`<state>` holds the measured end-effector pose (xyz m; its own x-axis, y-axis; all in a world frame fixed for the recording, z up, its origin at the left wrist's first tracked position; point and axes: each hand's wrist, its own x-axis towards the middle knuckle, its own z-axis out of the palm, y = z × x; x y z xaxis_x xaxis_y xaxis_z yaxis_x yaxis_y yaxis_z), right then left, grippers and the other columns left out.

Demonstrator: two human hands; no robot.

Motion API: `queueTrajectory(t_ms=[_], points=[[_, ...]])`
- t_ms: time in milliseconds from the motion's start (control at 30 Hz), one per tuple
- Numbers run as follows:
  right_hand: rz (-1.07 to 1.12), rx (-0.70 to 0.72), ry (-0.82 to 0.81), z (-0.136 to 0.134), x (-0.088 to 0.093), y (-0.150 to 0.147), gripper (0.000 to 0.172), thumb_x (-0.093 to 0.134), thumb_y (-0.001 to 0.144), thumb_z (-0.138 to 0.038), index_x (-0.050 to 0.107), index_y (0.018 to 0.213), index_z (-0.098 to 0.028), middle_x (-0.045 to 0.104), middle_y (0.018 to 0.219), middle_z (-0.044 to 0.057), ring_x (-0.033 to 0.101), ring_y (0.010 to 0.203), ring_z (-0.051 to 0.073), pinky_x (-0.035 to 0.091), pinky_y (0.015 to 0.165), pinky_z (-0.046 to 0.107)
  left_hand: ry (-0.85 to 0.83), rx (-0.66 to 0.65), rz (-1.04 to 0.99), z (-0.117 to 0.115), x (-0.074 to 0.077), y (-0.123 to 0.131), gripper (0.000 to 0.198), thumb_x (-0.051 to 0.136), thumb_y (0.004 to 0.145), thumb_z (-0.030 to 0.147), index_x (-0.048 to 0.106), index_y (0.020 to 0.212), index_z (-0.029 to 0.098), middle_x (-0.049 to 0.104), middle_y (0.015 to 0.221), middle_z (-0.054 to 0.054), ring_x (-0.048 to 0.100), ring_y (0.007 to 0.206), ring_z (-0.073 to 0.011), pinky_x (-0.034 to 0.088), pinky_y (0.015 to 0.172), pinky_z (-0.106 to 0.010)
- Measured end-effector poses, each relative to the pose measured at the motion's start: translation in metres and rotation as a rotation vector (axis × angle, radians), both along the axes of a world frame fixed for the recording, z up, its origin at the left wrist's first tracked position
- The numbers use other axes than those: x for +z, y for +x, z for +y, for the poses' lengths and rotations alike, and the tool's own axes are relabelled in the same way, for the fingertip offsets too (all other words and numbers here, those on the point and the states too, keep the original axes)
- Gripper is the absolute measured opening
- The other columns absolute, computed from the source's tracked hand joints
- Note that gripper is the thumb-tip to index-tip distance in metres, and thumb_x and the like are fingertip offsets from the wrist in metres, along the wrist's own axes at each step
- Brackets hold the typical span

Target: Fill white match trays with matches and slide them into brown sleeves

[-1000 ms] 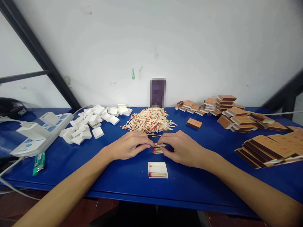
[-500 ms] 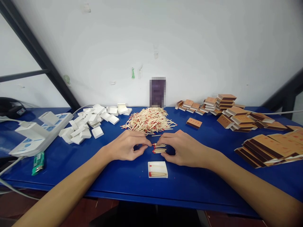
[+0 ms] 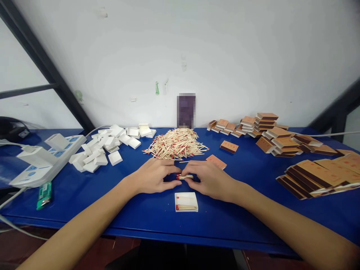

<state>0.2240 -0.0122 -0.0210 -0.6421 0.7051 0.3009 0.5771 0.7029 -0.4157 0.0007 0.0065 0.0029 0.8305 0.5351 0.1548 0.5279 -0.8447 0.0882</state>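
Note:
My left hand (image 3: 153,176) and my right hand (image 3: 208,179) meet over the blue table (image 3: 135,213), both pinching a small bundle of red-tipped matches (image 3: 184,176) between their fingertips, just above the surface. Right below them lies an open white inner tray (image 3: 186,201) with a few matches in it. A large heap of loose matches (image 3: 177,143) sits just beyond my hands. A flat brown sleeve (image 3: 216,161) lies beside my right hand.
Several empty white trays (image 3: 105,148) are piled at the back left, beside a white power strip (image 3: 42,159) and a green lighter (image 3: 43,194). Brown matchbox sleeves (image 3: 270,131) are stacked at the back right, and flattened ones (image 3: 317,174) at the right edge.
My hands have closed in on the little bundle of matches and gathered it tighter, lifting it slightly. A brown sleeve beside my right hand has come into sight.

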Motion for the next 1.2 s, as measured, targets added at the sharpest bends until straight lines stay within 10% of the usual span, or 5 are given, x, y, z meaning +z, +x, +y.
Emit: queueTrajectory(t_ms=[1200], points=[[0.029,-0.029,-0.003,0.0014,-0.0012,-0.0036,0.014,0.059,0.088,-0.015,0.070,0.094,-0.019,0.074,0.090,0.003,0.067,0.080,0.016,0.046,0.072,0.027,-0.081,0.072,0.020,-0.0020,-0.0045,0.0047,0.018,0.043,0.097,0.030,0.057,0.091,0.019,0.060,0.065,0.002,0.054,0.056,-0.0139,0.031,0.054,-0.024]])
